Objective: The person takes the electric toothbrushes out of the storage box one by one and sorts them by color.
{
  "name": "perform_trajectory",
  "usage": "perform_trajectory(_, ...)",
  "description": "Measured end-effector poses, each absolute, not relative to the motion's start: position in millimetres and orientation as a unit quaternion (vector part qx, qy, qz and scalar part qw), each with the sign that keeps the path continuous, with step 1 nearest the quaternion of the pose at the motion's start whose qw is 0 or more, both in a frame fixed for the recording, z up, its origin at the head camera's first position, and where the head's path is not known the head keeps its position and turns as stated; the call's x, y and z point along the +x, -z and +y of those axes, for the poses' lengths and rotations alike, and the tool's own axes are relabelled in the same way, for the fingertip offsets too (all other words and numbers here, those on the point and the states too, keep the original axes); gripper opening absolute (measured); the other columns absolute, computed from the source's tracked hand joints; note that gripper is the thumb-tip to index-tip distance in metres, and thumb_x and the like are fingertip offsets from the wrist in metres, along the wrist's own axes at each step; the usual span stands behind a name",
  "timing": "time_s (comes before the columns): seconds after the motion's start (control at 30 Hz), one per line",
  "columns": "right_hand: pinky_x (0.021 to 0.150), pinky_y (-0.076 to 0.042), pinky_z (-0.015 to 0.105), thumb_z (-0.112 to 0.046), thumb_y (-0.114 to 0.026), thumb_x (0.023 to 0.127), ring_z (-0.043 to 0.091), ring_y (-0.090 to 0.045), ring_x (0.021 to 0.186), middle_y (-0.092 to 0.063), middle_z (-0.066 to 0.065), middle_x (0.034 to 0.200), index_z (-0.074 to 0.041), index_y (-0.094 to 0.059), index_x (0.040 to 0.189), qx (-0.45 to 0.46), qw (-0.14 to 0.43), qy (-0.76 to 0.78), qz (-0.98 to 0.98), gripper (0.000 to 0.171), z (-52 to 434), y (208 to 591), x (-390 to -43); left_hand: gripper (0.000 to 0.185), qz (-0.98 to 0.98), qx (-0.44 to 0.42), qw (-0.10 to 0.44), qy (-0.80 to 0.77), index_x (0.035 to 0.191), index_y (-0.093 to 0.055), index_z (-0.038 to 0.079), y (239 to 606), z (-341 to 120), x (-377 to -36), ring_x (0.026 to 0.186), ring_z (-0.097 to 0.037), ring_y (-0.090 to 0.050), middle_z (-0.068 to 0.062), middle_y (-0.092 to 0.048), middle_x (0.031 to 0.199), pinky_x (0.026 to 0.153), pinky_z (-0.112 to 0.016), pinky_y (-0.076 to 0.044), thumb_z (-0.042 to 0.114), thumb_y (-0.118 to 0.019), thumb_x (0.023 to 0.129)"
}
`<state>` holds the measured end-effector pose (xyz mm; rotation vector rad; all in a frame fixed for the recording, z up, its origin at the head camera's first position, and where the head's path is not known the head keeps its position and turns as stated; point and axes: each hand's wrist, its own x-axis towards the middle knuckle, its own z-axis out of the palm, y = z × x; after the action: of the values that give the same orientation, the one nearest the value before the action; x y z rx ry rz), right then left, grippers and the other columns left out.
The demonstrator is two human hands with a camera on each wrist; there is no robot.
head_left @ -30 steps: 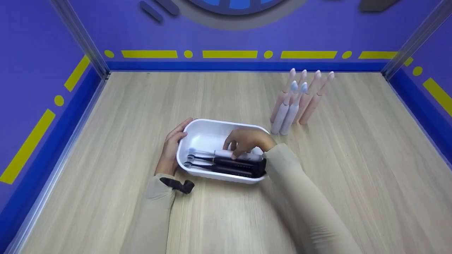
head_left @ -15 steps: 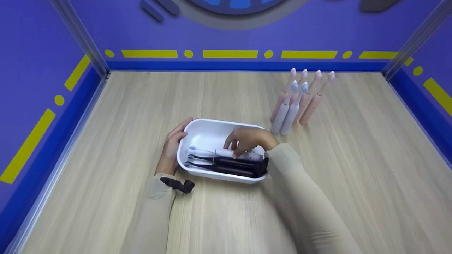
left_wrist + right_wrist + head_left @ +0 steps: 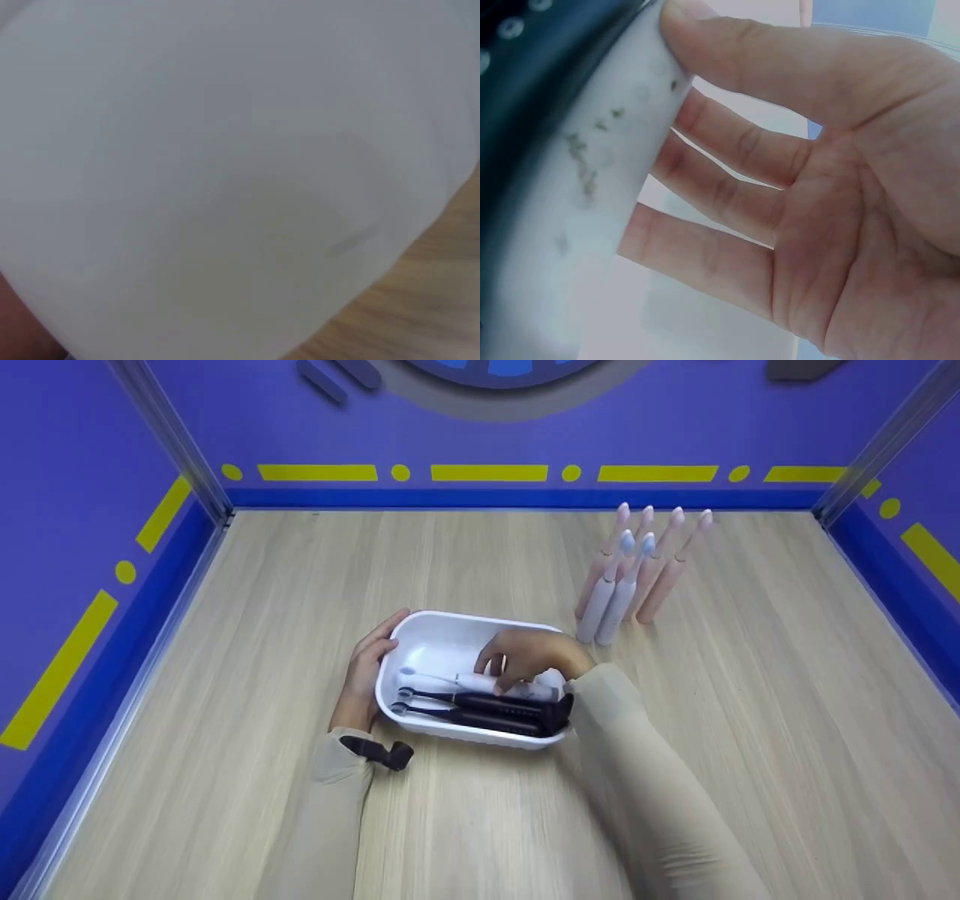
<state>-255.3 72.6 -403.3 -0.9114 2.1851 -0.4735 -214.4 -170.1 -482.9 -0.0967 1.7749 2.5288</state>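
Note:
A white plastic tub (image 3: 439, 649) stands on the table with its left end gripped by my left hand (image 3: 361, 679), fingertips over the rim. Its smooth outer wall (image 3: 225, 150) fills the left wrist view. Inside, my right hand (image 3: 529, 654) pinches the handle of a white electric toothbrush (image 3: 474, 683) lying lengthwise. In the right wrist view, thumb and fingers sit along that speckled handle (image 3: 592, 172). Two black electric toothbrushes (image 3: 487, 702) lie parallel to it, nearer the front wall. A rounded white thing (image 3: 550, 679), partly hidden by my right wrist, also shows in the tub.
Several electric toothbrushes stand upright to the right behind the tub: pink ones (image 3: 660, 591) at the back and two pale ones (image 3: 597, 607) in front. Blue-purple panels (image 3: 480, 442) border the wooden table (image 3: 315, 577) at the back and sides.
My right wrist has shifted very slightly to the right, while its fingers keep pinching the white electric toothbrush. My left hand and the tub look still.

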Motion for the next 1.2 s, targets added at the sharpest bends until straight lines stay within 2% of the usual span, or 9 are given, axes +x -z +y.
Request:
perform_trajectory(0.23,0.056,-0.052,0.024,-0.006,-0.071,0.081,0.011,-0.060,0.065,-0.070,0.016,0.103,-0.005,-0.065,0.119,-0.353,0.354,0.201,0.842,0.038,74.7,399.7,-254.4,0.051,0.571,-0.032,0.026,-0.820,0.144,-0.043,0.002,482.1,-168.9,-214.9,0.145,-0.016,-0.029,-0.007,-0.037,0.154,0.120,-0.031,-0.019,0.003,-0.034,0.093)
perform_trajectory(0.43,0.056,-0.050,0.021,-0.004,-0.070,0.081,0.011,-0.058,0.061,-0.068,0.017,0.105,-0.004,-0.063,0.120,-0.351,0.356,0.203,0.842,0.039,75.1,395.4,-253.5,0.052,0.563,-0.025,0.026,-0.826,0.145,-0.040,0.000,482.5,-167.7,-214.7,0.144,-0.019,-0.029,-0.010,-0.035,0.155,0.120,-0.032,-0.020,0.001,-0.032,0.093)
perform_trajectory(0.57,0.059,-0.052,0.023,-0.004,-0.070,0.081,0.012,-0.059,0.060,-0.068,0.017,0.105,-0.005,-0.063,0.120,-0.348,0.357,0.209,0.841,0.040,76.2,392.0,-252.7,0.053,0.560,-0.025,0.026,-0.828,0.145,-0.039,-0.001,483.0,-167.1,-215.1,0.144,-0.020,-0.029,-0.010,-0.034,0.155,0.120,-0.033,-0.020,0.001,-0.032,0.093)
perform_trajectory(1.0,0.065,-0.051,0.021,-0.004,-0.069,0.082,0.013,-0.062,0.078,-0.068,0.016,0.104,-0.004,-0.063,0.121,-0.371,0.334,0.212,0.840,0.040,84.7,383.1,-250.9,0.053,0.564,-0.029,0.027,-0.825,0.144,-0.040,0.000,482.3,-169.6,-215.3,0.144,-0.019,-0.029,-0.009,-0.036,0.154,0.120,-0.032,-0.021,0.000,-0.032,0.092)
perform_trajectory(1.2,0.060,-0.050,0.021,-0.003,-0.068,0.082,0.013,-0.062,0.074,-0.068,0.016,0.103,-0.004,-0.062,0.122,-0.367,0.335,0.226,0.838,0.041,90.7,381.2,-251.9,0.053,0.568,-0.027,0.031,-0.822,0.144,-0.040,0.000,482.4,-170.2,-214.9,0.144,-0.018,-0.029,-0.009,-0.035,0.155,0.120,-0.033,-0.021,0.000,-0.031,0.092)
